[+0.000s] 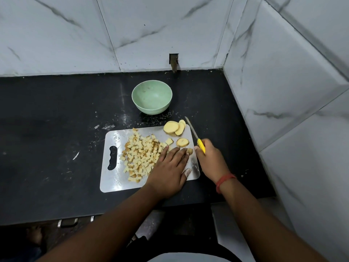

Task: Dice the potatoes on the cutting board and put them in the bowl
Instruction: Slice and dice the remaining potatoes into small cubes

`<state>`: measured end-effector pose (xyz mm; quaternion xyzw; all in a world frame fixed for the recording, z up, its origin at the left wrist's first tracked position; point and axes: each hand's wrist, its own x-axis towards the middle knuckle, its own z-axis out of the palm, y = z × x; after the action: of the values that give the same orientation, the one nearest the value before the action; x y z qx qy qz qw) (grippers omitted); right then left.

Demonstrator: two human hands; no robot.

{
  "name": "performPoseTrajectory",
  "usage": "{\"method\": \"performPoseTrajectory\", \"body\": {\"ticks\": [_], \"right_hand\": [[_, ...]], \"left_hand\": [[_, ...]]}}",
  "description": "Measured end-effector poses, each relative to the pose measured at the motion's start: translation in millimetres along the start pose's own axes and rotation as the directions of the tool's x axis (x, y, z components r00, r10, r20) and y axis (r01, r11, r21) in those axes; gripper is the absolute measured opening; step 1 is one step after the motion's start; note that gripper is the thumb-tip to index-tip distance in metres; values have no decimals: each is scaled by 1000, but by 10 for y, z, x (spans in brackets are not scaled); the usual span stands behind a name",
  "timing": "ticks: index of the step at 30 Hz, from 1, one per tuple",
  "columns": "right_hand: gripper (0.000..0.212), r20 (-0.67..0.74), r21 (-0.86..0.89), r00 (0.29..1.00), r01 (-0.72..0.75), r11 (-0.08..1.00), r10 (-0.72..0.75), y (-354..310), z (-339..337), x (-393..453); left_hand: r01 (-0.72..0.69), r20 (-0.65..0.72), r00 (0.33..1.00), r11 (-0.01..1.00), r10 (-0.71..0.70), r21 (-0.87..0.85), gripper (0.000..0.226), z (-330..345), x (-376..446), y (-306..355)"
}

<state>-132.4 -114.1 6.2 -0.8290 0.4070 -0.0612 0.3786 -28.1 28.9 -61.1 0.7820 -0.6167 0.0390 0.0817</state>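
Note:
A steel cutting board [115, 178] lies on the black counter. A heap of diced potato [140, 154] covers its left and middle. Several round potato slices [173, 127] lie at its far right corner, with one more slice [182, 142] just below them. My left hand [170, 167] lies flat on the board, fingers straight, fingertips on a small potato piece [189, 151]. My right hand [209, 159] grips a yellow-handled knife [194, 135], blade pointing away past the board's right edge. An empty pale green bowl [152, 97] stands behind the board.
The black counter [56, 129] ends at a marble-tiled back wall and a side wall [283, 91] close on the right. A small wall opening [173, 62] sits above the counter behind the bowl. The counter's front edge runs below the board.

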Motion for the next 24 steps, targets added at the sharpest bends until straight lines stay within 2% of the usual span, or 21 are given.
{"method": "performPoseTrajectory", "body": {"ticks": [2, 8, 17, 24], "right_hand": [[25, 22, 11, 999, -25, 1000, 25, 22, -28, -169], [10, 115, -104, 992, -31, 994, 43, 150, -64, -553], [17, 151, -324, 986, -15, 946, 68, 6, -37, -569], [15, 163, -363, 980, -44, 931, 110, 8, 20, -580]], "left_hand": [[1, 5, 1000, 1000, -1, 8, 61, -8, -3, -3], [6, 3, 1000, 1000, -6, 11, 62, -20, 5, 8], [15, 30, 999, 1000, -15, 12, 63, -15, 12, 2], [12, 1, 1000, 1000, -12, 4, 61, -1, 14, -4]]}}
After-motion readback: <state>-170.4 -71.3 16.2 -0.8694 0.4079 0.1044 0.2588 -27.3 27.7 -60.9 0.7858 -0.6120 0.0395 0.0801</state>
